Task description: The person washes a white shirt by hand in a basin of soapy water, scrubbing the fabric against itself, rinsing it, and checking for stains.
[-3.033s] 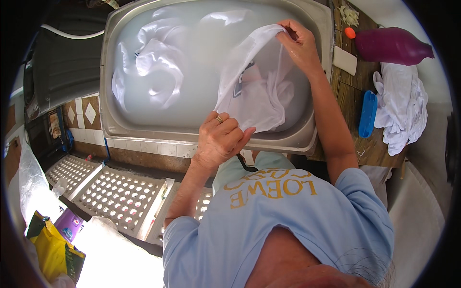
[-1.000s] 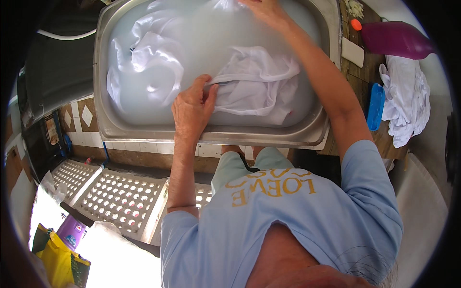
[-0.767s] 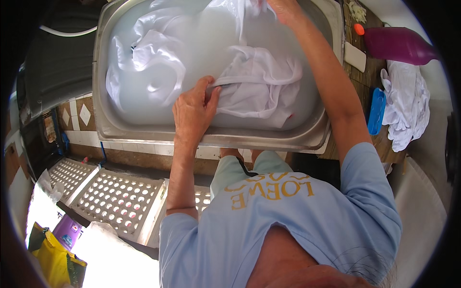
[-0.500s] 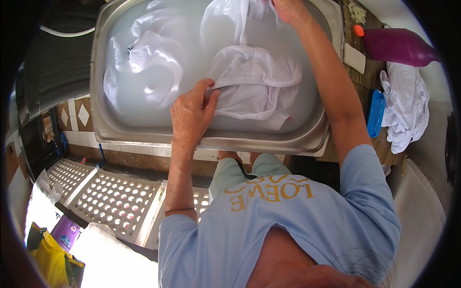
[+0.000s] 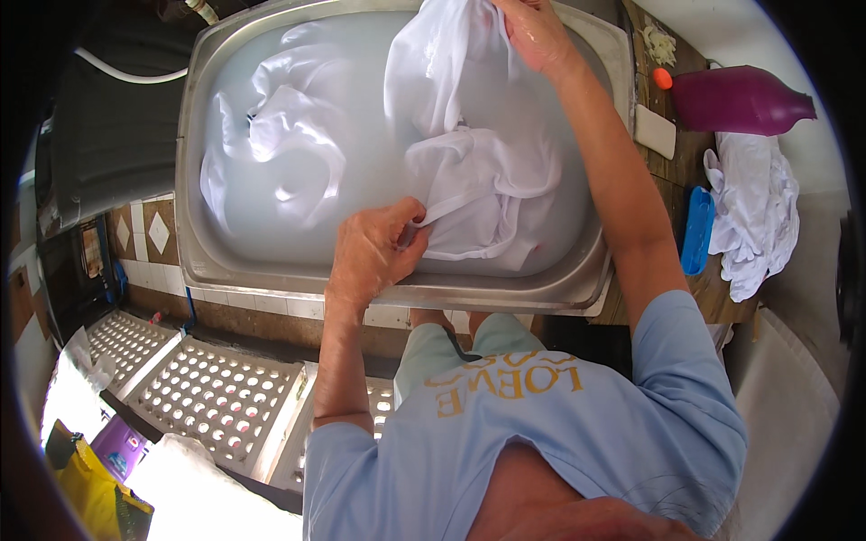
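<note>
A white thin-fabric garment [image 5: 492,185] lies partly sunk in cloudy water on the right side of a metal basin [image 5: 469,294]. Its near edge is pinched between the thumb and fingers of my left hand [image 5: 374,252], close to the basin's front wall. At the far right, my right hand [image 5: 534,36] grips cloth and lifts it, so a wet white stretch hangs down to the water; whether both parts are one piece I cannot tell for sure. Another white garment [image 5: 293,122] floats half under on the left, away from my hands.
On the wooden counter at right are a purple bottle [image 5: 735,99], its orange cap [image 5: 662,78], a whitish soap-like bar [image 5: 655,132], a blue tray [image 5: 696,231] and a heap of white cloth [image 5: 756,212]. Perforated panels [image 5: 216,383] lie at lower left, near a yellow bag [image 5: 86,482].
My left hand has moved nearer me and slightly right, drawing the garment's edge along. The lifted cloth in my right hand shows more widely. The whole view has shifted a little.
</note>
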Available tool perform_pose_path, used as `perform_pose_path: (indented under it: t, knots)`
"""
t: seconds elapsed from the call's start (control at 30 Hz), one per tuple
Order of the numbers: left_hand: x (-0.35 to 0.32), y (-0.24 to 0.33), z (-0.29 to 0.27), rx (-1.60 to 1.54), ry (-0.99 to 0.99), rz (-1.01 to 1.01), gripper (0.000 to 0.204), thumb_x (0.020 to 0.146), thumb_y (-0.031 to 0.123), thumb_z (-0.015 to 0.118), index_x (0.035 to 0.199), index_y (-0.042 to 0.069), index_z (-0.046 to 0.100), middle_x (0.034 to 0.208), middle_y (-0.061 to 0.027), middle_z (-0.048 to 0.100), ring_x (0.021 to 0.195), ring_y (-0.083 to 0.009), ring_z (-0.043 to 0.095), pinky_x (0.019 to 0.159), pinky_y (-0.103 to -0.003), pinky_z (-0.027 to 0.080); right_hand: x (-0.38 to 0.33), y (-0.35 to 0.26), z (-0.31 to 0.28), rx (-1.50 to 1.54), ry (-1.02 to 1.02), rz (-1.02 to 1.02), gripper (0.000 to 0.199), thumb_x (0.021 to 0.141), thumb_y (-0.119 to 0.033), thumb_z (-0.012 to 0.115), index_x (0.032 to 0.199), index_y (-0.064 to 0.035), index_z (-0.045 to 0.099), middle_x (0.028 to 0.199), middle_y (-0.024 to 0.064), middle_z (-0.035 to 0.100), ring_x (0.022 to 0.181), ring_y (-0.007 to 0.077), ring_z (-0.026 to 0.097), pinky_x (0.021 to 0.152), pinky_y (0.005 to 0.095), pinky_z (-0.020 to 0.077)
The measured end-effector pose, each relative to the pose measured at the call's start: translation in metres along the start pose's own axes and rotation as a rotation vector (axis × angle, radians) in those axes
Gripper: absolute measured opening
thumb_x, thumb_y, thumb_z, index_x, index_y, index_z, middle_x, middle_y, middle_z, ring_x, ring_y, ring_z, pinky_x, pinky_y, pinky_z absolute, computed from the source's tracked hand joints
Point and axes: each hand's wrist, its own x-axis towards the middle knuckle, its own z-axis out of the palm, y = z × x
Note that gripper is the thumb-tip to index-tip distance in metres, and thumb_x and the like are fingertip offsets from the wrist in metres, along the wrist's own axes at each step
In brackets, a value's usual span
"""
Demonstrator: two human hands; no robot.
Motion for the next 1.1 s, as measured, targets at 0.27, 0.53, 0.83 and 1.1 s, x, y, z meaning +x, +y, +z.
perform_pose_path:
  t: [0.27,0.53,0.83,1.1]
  knots:
    - [0.0,-0.006,0.003,0.032,-0.01,0.08,0.014,0.073,0.006,0.069,0.079,0.004,0.057,0.051,-0.0059,0.047,0.046,-0.0149,0.044,0.047,-0.028,0.037,-0.012,-0.003,-0.007,-0.446,-0.009,0.052,0.013,0.092,-0.014,0.056,0.098,-0.0038,0.063,0.085,-0.0036,0.059,0.073,0.007,0.052,0.065,0.0217,0.0429]
    - [-0.001,-0.008,0.004,0.024,0.178,0.014,0.012,0.077,0.008,0.069,0.081,0.003,0.059,0.049,-0.0047,0.045,0.044,-0.0121,0.039,0.045,-0.026,0.034,-0.072,-0.04,0.027,-1.08,-0.06,-0.062,0.028,0.079,-0.022,0.072,0.101,-0.009,0.061,0.093,0.0037,0.061,0.083,0.0174,0.056,0.074,0.0299,0.0444]
    - [0.012,-0.004,-0.008,0.104,0.321,0.077,0.011,0.079,0.012,0.07,0.088,0.006,0.065,0.048,-0.0029,0.046,0.043,-0.0102,0.038,0.045,-0.027,0.034,-0.161,-0.02,0.012,-1.244,-0.201,-0.019,0.022,0.083,-0.022,0.066,0.099,-0.0076,0.063,0.085,0.0085,0.061,0.071,0.0254,0.056,0.071,0.0324,0.0469]
    - [-0.022,0.066,0.018,-0.127,0.221,0.404,0.021,0.08,0.011,0.068,0.101,0.009,0.064,0.06,-0.0065,0.057,0.047,-0.0195,0.051,0.047,-0.033,0.04,-0.16,-0.086,-0.001,-1.038,0.345,-0.251,0.017,0.088,-0.009,0.057,0.104,-0.0055,0.064,0.094,0.0057,0.062,0.077,0.0147,0.056,0.069,0.0267,0.0463]
